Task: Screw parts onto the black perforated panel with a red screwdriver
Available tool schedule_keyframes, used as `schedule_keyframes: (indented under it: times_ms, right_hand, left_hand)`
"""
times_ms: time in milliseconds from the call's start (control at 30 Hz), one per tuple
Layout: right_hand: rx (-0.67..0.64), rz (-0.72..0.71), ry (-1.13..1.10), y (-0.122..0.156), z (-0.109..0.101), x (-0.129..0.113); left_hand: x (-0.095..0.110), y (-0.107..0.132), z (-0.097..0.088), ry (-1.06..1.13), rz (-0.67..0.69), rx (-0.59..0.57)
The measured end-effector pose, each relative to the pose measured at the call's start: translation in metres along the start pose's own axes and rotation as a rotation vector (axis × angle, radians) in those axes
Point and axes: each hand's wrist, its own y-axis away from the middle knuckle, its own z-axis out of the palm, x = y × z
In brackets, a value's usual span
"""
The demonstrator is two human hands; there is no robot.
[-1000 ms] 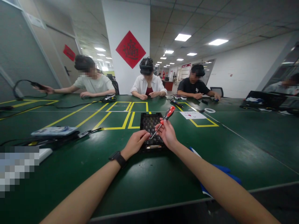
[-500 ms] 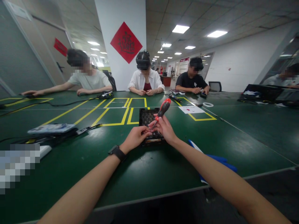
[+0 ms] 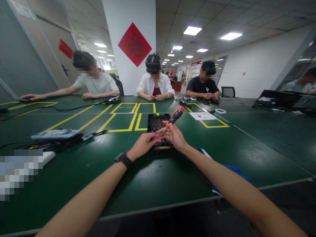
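My right hand is closed around a screwdriver near its red collar. The red and dark grey handle leans up and to the right, and the thin metal shaft points down toward my left fingertips. My left hand is pinched near the shaft's tip; whatever sits between its fingers is too small to make out. Both hands are over a black plastic case with a bumpy inner surface, which stands on the green table. My hands hide part of the case's near half.
Blue and white gloves lie under my right forearm. A printed sheet and a white ring lie farther right. On the left are a pale flat box and black cables. Several people sit across the table.
The screwdriver handle has tipped slightly to the right, its tip still by my left fingers. My hands have otherwise hardly moved, and the whole view has shifted a little.
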Motion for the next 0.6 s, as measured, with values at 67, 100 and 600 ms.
schedule_keyframes:
  times_ms: [67,100,600]
  right_hand:
    - [-0.001,-0.01,-0.022,-0.0003,-0.0011,0.0004]
    - [0.004,-0.016,-0.025,-0.0006,-0.0015,0.0007]
    - [-0.032,-0.047,0.054,-0.0016,-0.0036,0.0031]
  left_hand:
    - [0.0005,0.0007,-0.0006,0.046,0.007,-0.043]
    - [0.0012,0.001,-0.0008,0.054,0.011,-0.055]
    - [-0.0019,-0.0007,0.0005,0.007,0.03,0.0]
